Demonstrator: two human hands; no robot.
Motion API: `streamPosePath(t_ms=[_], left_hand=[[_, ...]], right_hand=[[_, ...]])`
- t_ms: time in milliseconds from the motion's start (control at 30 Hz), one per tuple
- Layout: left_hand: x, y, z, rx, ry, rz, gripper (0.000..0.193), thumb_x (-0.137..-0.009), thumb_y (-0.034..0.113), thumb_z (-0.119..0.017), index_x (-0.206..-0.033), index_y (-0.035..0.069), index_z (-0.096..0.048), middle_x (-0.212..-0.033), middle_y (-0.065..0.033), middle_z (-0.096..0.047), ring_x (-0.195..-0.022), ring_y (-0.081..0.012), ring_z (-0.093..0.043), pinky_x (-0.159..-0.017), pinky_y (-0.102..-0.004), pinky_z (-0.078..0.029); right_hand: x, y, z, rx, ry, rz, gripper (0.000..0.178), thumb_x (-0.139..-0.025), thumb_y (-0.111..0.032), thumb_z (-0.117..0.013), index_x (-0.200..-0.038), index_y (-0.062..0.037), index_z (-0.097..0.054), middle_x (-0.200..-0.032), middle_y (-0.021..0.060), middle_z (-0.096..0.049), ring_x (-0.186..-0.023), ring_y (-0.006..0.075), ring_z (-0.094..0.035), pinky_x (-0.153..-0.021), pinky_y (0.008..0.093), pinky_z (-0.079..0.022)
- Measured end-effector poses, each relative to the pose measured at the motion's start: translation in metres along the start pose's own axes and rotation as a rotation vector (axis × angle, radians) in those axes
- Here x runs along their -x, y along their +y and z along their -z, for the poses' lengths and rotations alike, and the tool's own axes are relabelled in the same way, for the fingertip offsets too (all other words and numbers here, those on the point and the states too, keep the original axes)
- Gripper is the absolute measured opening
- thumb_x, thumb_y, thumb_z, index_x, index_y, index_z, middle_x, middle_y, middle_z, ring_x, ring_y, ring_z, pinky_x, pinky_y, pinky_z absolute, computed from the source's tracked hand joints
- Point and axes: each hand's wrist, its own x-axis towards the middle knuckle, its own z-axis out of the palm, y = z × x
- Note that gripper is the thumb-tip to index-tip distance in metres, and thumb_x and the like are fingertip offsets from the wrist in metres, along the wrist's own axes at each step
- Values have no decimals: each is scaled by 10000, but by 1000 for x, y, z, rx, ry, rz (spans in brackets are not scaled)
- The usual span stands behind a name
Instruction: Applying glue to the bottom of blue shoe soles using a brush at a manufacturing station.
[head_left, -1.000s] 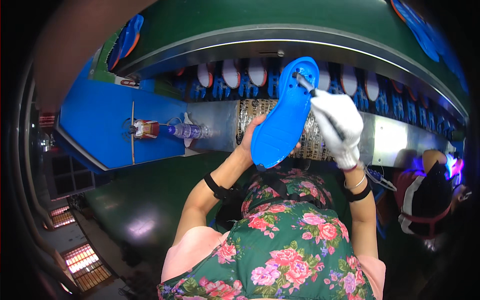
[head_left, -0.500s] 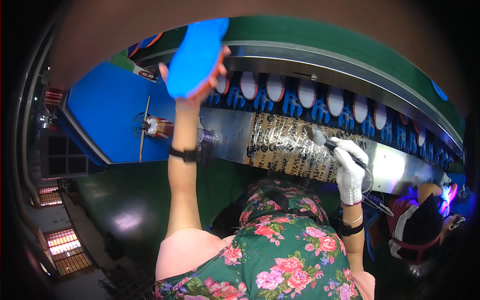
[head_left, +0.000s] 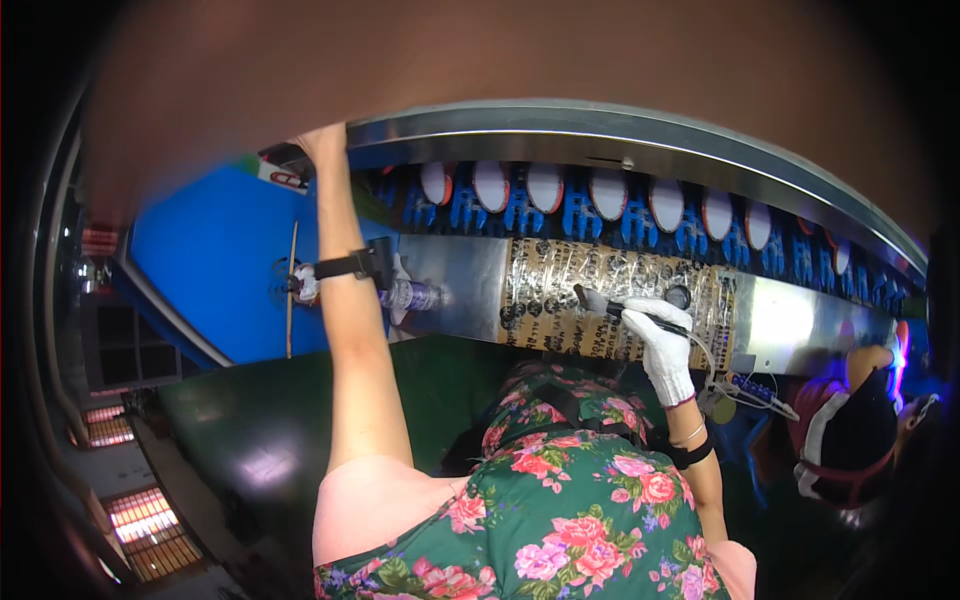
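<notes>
Right hand (head_left: 662, 345): in a white knit glove, fingers closed around the handle of a brush, near the person's body.
Brush (head_left: 601, 304): over the taped cardboard (head_left: 540, 285) on the narrow metal tabletop (head_left: 465, 275); whether the bristles touch it, I cannot tell.
Brush axis: bristles point left and slightly away from the person; the handle runs back rightward through the glove.
Left hand (head_left: 325, 143): bare, at the end of an outstretched arm, by the left end of the metal rail (head_left: 480, 131); fingers are partly hidden by a brown blur, so I cannot tell how open it is or what it holds.
Nearer hand: the right has the brush; the left is well apart, farther forward and leftward.
White oval soles (head_left: 608, 194): red-rimmed, in a row beyond the brush, below the rail, long axes roughly toward the person.
Purple bottle (head_left: 412, 296): between the left forearm and the cardboard.
</notes>
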Motion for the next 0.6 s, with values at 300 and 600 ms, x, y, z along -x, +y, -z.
streamPosePath(t_ms=[300,600], left_hand=[[2,-1,-13,-736,-102,-263,1213,-665,552,-911,-1573,32,-297,-1411,-314,-558,-1282,-466,-556,-1099,-548,-396],[221,137,-211,-219,-925,-564,838,-795,341,-856,-1523,151,-487,-1509,-260,-420,-1410,-407,-373,-1155,-513,-362]], right_hand=[[-8,8,0,45,-5,17,150,-843,-22,-788,-992,3,-793,-956,65,-770,-831,119,-692,-770,270,-554],[-9,24,47,-58,123,167,128,-831,-18,-791,-958,-5,-797,-884,68,-780,-805,137,-712,-766,285,-564]])
